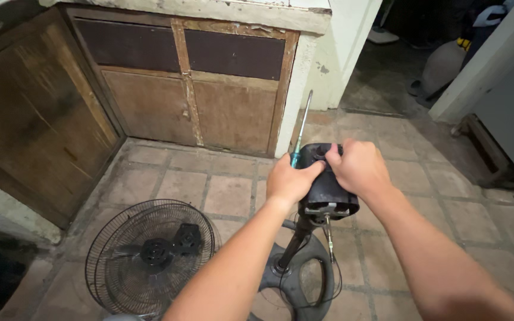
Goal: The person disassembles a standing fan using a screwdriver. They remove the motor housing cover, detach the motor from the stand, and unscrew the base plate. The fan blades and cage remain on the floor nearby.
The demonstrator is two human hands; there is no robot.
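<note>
Both hands are up on the black fan motor housing [327,181], which sits on top of its stand pole [292,244] over the dark round base [304,285] on the tiled floor [168,184], near the middle of the scene. The left hand [290,181] is curled around the left side of the housing, and it's also pinching a screwdriver [300,128] with a blue-green handle, shaft poking up and away toward the cabinet. The right hand [358,169] is closed over the top right of the housing, fingers pressed down on it near the back.

Down on the floor to the left lies the wire fan guard [150,255], flat, with a dark hub in the middle. Far side has worn wooden cabinet doors [191,101] under a concrete counter [209,12]. A thin cord [330,238] hangs from the housing.
</note>
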